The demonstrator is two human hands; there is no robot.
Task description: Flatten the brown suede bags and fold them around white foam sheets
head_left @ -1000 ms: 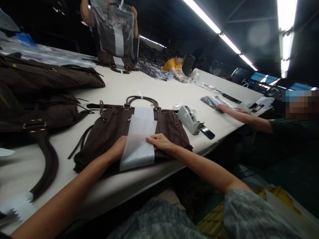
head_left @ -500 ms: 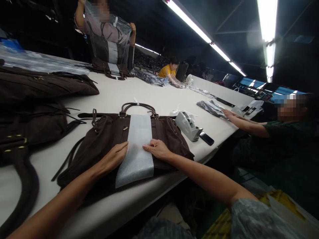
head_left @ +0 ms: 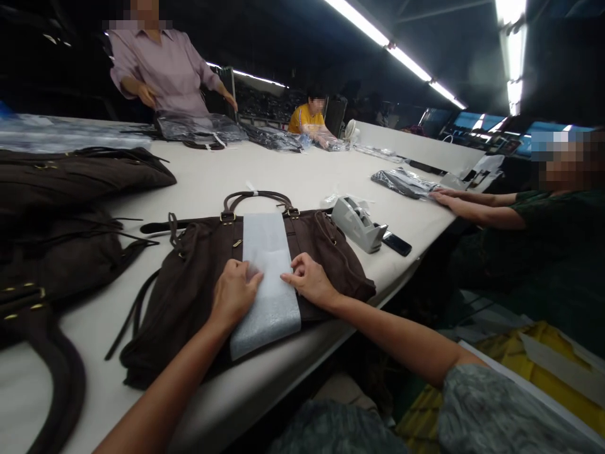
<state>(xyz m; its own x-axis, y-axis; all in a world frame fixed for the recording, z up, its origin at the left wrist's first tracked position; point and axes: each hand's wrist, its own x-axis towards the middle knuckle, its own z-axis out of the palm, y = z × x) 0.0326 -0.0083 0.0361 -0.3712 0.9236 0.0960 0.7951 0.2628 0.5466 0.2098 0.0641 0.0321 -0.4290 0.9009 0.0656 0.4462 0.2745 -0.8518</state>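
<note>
A white strip (head_left: pixel 266 246) lies across the brown bag (head_left: pixel 201 271) on the worktop (head_left: pixel 302 167); left hand (head_left: pixel 234 290) and right hand (head_left: pixel 311 280) curl at its edges, whether gripping I cannot tell; tape dispenser (head_left: pixel 355 224) and phone (head_left: pixel 397 244) sit to the right.

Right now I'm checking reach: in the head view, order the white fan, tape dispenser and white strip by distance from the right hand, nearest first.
1. White strip, just left of the right hand.
2. Tape dispenser, forward and right.
3. White fan, far in the background.
</note>
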